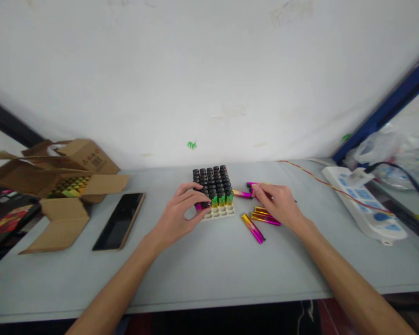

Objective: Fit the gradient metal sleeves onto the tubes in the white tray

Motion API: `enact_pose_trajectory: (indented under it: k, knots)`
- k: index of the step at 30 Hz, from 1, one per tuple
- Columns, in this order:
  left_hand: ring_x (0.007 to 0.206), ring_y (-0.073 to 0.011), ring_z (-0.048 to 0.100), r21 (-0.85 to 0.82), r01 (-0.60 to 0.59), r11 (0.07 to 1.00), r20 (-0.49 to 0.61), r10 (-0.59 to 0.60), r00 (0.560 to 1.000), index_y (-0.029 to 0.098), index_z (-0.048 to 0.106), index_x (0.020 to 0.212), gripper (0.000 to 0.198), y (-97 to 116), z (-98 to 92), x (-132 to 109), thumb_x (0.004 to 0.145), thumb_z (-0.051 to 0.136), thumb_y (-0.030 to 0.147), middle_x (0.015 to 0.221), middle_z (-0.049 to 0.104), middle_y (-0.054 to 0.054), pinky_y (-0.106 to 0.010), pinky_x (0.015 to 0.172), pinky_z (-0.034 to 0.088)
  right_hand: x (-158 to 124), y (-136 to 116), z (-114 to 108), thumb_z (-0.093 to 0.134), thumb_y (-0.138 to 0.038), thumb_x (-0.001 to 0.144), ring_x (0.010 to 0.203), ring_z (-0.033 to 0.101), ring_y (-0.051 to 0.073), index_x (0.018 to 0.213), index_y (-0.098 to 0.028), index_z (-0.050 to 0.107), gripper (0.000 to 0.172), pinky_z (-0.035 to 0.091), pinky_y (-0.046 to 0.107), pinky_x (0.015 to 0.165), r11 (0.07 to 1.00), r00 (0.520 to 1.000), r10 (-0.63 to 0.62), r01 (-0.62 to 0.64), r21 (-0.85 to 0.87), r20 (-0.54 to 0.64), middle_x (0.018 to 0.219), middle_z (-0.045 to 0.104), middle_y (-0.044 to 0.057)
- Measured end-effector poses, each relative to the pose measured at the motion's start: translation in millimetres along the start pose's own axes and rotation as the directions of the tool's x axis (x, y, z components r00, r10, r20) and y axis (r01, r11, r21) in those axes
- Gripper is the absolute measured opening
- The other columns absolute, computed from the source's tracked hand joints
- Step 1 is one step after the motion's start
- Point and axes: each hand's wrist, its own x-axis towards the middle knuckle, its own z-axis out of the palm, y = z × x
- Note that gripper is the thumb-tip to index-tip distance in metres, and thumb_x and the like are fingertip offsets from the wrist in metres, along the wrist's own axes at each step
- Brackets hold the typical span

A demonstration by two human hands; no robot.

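Observation:
A white tray (223, 212) holds rows of upright lighter-like sticks with black tops (211, 179); green and yellow ones (222, 200) show in its nearest filled row. My left hand (181, 209) is at the tray's front left corner, thumb and fingertips closed on a black-topped magenta stick (199, 207). To the right, my right hand (278, 201) pinches the end of a magenta stick (254, 190). Several yellow and magenta sticks (254, 229) lie loose beside and below this hand, partly covered by it.
At the left stand an open cardboard box (103, 184) with more sticks inside and a phone (119, 221) lying flat. On the right are a white power strip (365, 204), a red-yellow wire (314, 176) and plastic bags (394, 156). A wall rises behind the table (230, 270).

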Motion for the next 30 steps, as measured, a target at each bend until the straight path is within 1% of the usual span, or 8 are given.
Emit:
enact_pose_trajectory:
  k: [6, 11, 15, 19, 22, 25, 27, 30]
  knots:
    - [0.133, -0.0285, 0.054, 0.089, 0.041, 0.995, -0.051, -0.037, 0.998, 0.024, 0.075, 0.102, 0.010, -7, 3.0, -2, 0.092, 0.073, 0.025, 0.127, 0.061, -0.010, -0.052, 0.115, 0.047, 0, 9, -5, 0.037, -0.053, 0.109, 0.051, 0.047, 0.014, 0.069, -0.021, 0.058, 0.054, 0.033, 0.031, 0.058, 0.997, 0.999, 0.008, -0.012, -0.072, -0.050, 0.057, 0.057, 0.001]
    - [0.139, -0.0296, 0.051, 0.039, 0.103, 0.994, 0.015, -0.104, 0.994, 0.022, 0.074, 0.101, 0.008, -10, 6.2, -5, 0.095, 0.070, 0.027, 0.133, 0.059, -0.010, -0.054, 0.118, 0.044, 0, 14, -10, 0.038, -0.051, 0.109, 0.049, 0.042, 0.013, 0.065, -0.022, 0.051, 0.054, 0.029, 0.030, 0.057, 0.994, 0.996, 0.014, -0.023, -0.107, -0.085, 0.054, 0.050, -0.002]
    - [0.139, -0.0296, 0.052, 0.091, 0.044, 0.995, -0.006, -0.044, 0.999, 0.021, 0.072, 0.102, 0.008, -15, 10.3, -7, 0.095, 0.070, 0.024, 0.135, 0.058, -0.011, -0.052, 0.118, 0.045, 1, 12, -13, 0.037, -0.051, 0.109, 0.051, 0.046, 0.015, 0.067, -0.022, 0.055, 0.053, 0.030, 0.031, 0.058, 0.997, 0.999, 0.010, -0.013, -0.080, -0.032, 0.057, 0.054, 0.000]
    - [0.137, -0.0269, 0.053, 0.137, -0.032, 0.990, 0.006, 0.032, 0.999, 0.025, 0.069, 0.120, 0.025, -19, 9.4, -7, 0.096, 0.068, 0.019, 0.140, 0.054, -0.011, -0.049, 0.118, 0.047, 2, 15, -15, 0.037, -0.050, 0.109, 0.052, 0.050, 0.015, 0.070, -0.022, 0.062, 0.054, 0.032, 0.030, 0.059, 0.998, 0.998, -0.011, 0.014, -0.057, 0.058, 0.060, 0.062, 0.001]
    - [0.135, -0.0267, 0.054, 0.150, -0.050, 0.987, 0.001, 0.050, 0.999, 0.026, 0.063, 0.131, 0.037, -18, 6.9, -6, 0.095, 0.068, 0.017, 0.140, 0.055, -0.011, -0.048, 0.117, 0.047, 1, 20, -17, 0.042, -0.053, 0.106, 0.046, 0.046, 0.014, 0.062, -0.021, 0.063, 0.059, 0.030, 0.030, 0.056, 0.994, 0.998, 0.054, -0.050, -0.093, 0.039, 0.053, 0.060, 0.001]
    - [0.132, -0.0291, 0.056, 0.170, -0.049, 0.984, -0.053, 0.058, 0.997, 0.022, 0.062, 0.131, 0.042, -9, 4.0, -4, 0.091, 0.072, 0.016, 0.135, 0.058, -0.013, -0.050, 0.115, 0.048, 0, 23, -21, 0.048, -0.049, 0.105, 0.044, 0.042, 0.013, 0.057, -0.020, 0.063, 0.058, 0.031, 0.030, 0.055, 0.988, 0.995, 0.101, -0.098, -0.120, 0.021, 0.047, 0.056, 0.000]
    - [0.129, -0.0305, 0.058, 0.184, -0.057, 0.981, -0.109, 0.078, 0.991, 0.020, 0.063, 0.128, 0.040, -1, 2.6, -2, 0.089, 0.072, 0.013, 0.130, 0.061, -0.014, -0.052, 0.112, 0.049, 0, 22, -22, 0.048, -0.041, 0.105, 0.050, 0.051, 0.013, 0.068, -0.019, 0.070, 0.048, 0.036, 0.028, 0.057, 0.996, 0.996, 0.062, -0.058, -0.069, 0.065, 0.057, 0.065, 0.001]
    - [0.122, -0.0317, 0.061, 0.215, -0.097, 0.972, -0.188, 0.138, 0.972, 0.018, 0.064, 0.123, 0.038, 10, 2.3, -1, 0.086, 0.071, 0.009, 0.122, 0.065, -0.014, -0.053, 0.106, 0.051, 1, 17, -21, 0.055, -0.032, 0.102, 0.072, 0.066, 0.016, 0.109, -0.019, 0.075, 0.025, 0.047, 0.026, 0.067, 0.999, 0.994, -0.006, 0.000, 0.052, 0.113, 0.094, 0.078, 0.006]
